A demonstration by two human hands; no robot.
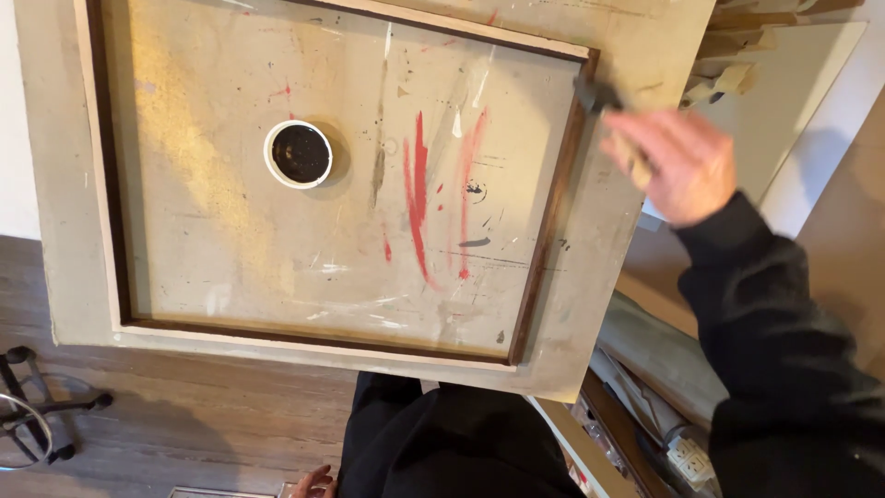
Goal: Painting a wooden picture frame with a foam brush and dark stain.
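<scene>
Gripping a dark-bristled brush (601,97), my right hand (678,166) presses it against the wooden frame (551,207) at its far right corner. Inside that frame sits a white cup of dark stain (299,154). My left hand (315,483) hangs below the frame's near edge, fingers loose, holding nothing.

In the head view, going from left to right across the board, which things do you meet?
White cup of dark liquid → red paint streaks → dark inner frame edge → brush → right hand.

A paint-streaked board (230,231) carries a wooden frame (544,231) and a small cup of dark paint (299,154).
</scene>
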